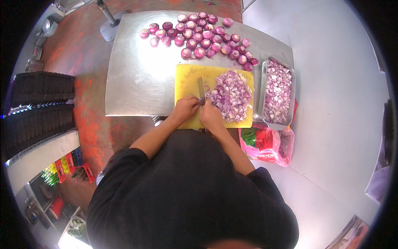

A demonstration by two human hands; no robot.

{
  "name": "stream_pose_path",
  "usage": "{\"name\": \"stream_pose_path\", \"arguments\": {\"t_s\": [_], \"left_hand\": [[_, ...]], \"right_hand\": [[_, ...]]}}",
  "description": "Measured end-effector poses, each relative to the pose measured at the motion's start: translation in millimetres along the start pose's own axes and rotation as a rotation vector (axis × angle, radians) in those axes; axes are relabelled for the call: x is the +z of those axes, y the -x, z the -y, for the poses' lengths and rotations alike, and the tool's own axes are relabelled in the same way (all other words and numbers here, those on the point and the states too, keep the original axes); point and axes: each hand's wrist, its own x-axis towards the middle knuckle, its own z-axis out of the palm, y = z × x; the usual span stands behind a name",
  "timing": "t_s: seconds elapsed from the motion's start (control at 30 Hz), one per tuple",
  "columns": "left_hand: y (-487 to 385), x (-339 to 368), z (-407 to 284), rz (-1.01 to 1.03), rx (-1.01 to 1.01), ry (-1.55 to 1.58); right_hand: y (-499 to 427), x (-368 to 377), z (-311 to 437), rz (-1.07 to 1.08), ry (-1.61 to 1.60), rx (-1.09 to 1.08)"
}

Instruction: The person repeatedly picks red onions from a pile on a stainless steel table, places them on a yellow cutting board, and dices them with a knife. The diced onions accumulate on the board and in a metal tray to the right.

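Note:
My right hand [212, 115] grips a kitchen knife [201, 87], its broad blade pointing away from me over a yellow cutting board [188, 76]. Close to the blade's left side, the fingers of my left hand [186, 109] pinch a small piece of purple onion [200, 101], mostly hidden by the fingertips. A heap of chopped red onion [232, 96] covers the right half of the board. Beyond the board, several peeled whole red onions [199, 37] lie spread across the steel table [133, 77].
Right of the board, a metal tray [264, 93] holds chopped onion. A pink plastic bag [279, 146] sits below the tray, beside the white wall [329, 93]. At the table's far left corner stands a fan base [110, 28]. Crates with bottles [60, 169] are on the left.

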Motion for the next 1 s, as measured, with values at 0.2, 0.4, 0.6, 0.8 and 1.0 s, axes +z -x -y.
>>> {"name": "stream_pose_path", "arguments": {"t_s": [0.2,0.4,0.6,0.8,1.0], "left_hand": [[-4.2,-19.7,-7.7,-0.063,-0.083,0.028],[-36.1,-106.4,19.9,-0.300,-0.313,0.000],[-64.2,-172.9,71.5,-0.272,-0.251,-0.268],[-123.7,-205.2,115.7,-0.156,-0.260,-0.528],[-202.9,-185.7,119.0,-0.182,-0.063,-0.600]], "right_hand": [[3.3,-9.8,-8.3,-0.077,-0.109,0.038],[12.1,11.5,-14.4,0.075,-0.124,-0.177],[6.8,-12.4,-52.0,-0.003,-0.129,0.219],[39.3,-21.3,-63.0,0.094,-0.099,0.109],[59.4,-50.7,-103.4,0.187,-0.058,-0.155]]}}
